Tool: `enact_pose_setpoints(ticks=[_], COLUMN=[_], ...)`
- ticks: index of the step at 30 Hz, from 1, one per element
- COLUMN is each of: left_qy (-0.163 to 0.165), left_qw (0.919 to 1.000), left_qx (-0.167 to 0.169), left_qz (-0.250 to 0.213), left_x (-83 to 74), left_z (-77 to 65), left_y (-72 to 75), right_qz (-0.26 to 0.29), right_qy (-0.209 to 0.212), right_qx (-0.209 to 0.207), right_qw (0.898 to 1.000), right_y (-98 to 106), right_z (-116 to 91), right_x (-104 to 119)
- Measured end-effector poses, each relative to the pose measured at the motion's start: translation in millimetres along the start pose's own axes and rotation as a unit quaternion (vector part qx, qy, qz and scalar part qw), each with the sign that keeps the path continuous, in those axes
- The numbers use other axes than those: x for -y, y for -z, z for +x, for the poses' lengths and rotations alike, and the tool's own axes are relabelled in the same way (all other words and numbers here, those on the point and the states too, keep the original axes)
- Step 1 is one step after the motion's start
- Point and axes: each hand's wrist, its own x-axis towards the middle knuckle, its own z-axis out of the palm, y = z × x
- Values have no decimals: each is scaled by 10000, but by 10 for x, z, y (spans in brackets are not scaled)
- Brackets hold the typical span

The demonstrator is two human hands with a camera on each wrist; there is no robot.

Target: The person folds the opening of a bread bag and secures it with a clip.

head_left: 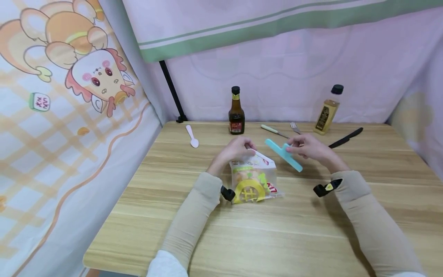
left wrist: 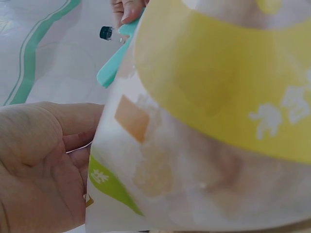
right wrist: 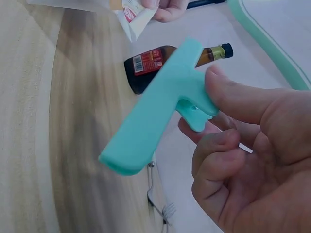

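Note:
My left hand (head_left: 238, 148) grips the top edge of a food bag (head_left: 254, 181), a white and clear packet with yellow and green print. In the left wrist view the bag (left wrist: 194, 121) fills most of the frame and hides some of the left fingers. To its right, my right hand (head_left: 306, 147) pinches a turquoise bag clip (head_left: 283, 154) by its handle. Seen from the right wrist, thumb and fingers press the handle tabs of the clip (right wrist: 146, 121). Clip and bag are apart, the clip's long bar slanting beside the bag's top corner.
Along the table's back stand a dark sauce bottle (head_left: 237, 113) and a yellowish bottle (head_left: 327, 113). A white spoon (head_left: 192, 137) lies at the left. Behind my right hand are a green-handled utensil (head_left: 270, 129), a fork (head_left: 295, 127) and a black knife (head_left: 346, 137).

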Motion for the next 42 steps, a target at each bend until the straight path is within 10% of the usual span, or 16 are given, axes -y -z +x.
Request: enact_pose_setpoints(ticks=[42], left_qy=[-369], left_qw=[9990], left_qx=[-181], left_qz=[-170], left_x=[-15], left_z=[-25], left_y=[1], right_qz=[829], right_qy=[-310], right_qx=[968], right_qw=[9914], right_y=[-73], right_z=[13], right_x=[-114])
